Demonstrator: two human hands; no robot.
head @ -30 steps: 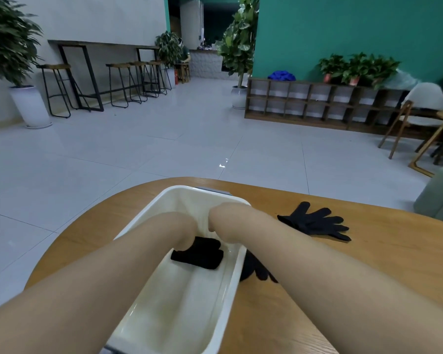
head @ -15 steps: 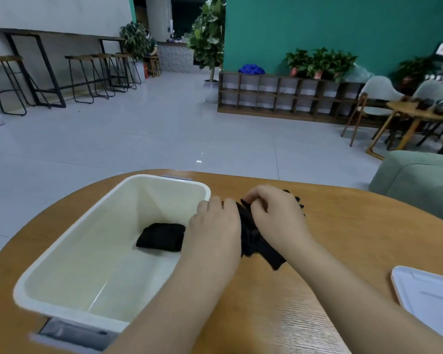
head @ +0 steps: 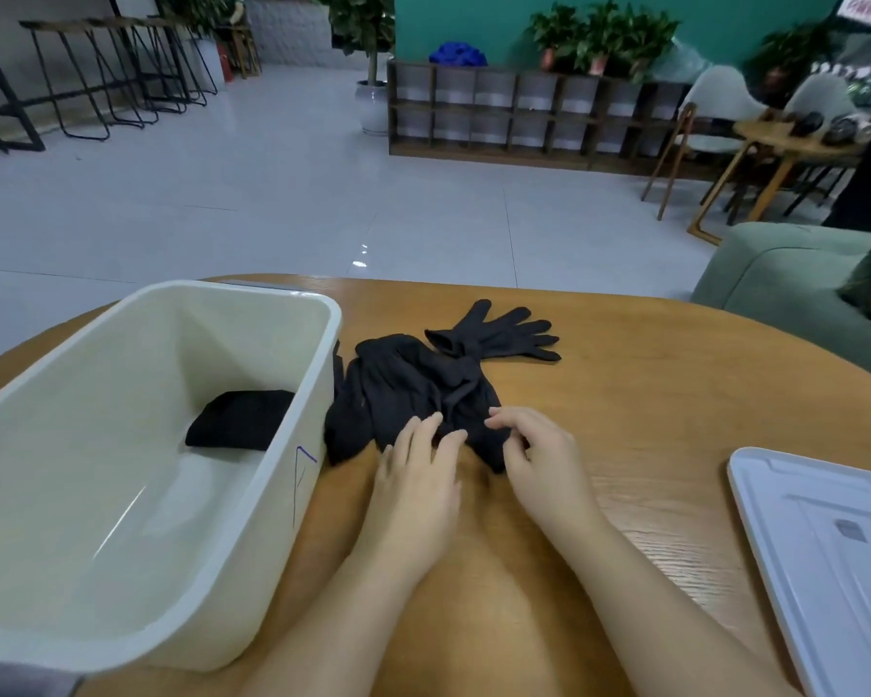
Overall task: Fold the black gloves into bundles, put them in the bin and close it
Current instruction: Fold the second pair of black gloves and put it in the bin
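Both hands sit at the near edge of the black glove pile (head: 413,394), left hand (head: 416,465) resting flat-fingered, right hand (head: 534,455) pinching cloth, pile running away toward the spread glove (head: 504,334).

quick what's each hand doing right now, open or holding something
Left hand: open, straight fingers resting on the pile of black gloves.
Right hand: fingers curled, pinching the near edge of the same pile.
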